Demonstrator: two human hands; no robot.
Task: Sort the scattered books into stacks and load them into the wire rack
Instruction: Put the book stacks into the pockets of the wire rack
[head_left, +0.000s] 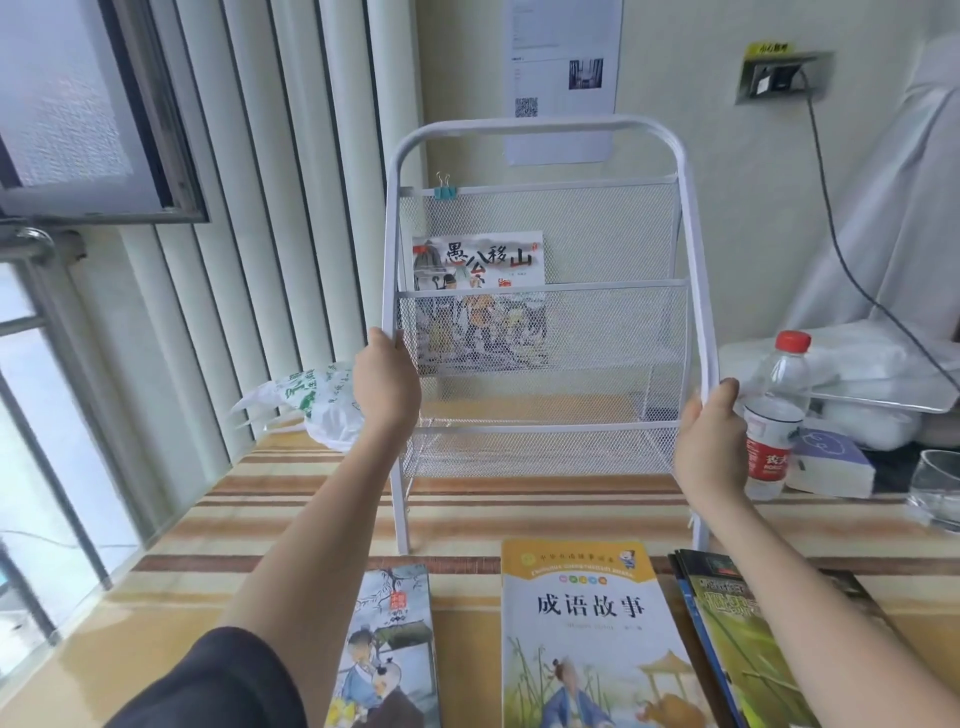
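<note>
A white wire rack (540, 332) stands upright on a striped tablecloth (291, 525), close to the wall. Its frame is a rounded tube bent into an arch, and its fine mesh pockets step down in tiers toward the person. The left hand (387, 382) wraps round the left tube at mid height; the right hand (709, 441) grips the right tube a little lower, fingers curled over it. One picture book (480, 299) already sits upright in the upper pocket, at its left, its lower half seen through the mesh. A binder clip (444, 188) is clipped on the top mesh edge.

Three lots of books lie flat in front of the rack: a pale illustrated book (387, 649) on the left, a yellow book (587, 639) in the middle, and a dark stack (737, 634) on the right, partly under the right forearm. A water bottle (774, 415) stands just right of the rack, a plastic bag (317, 402) left of it.
</note>
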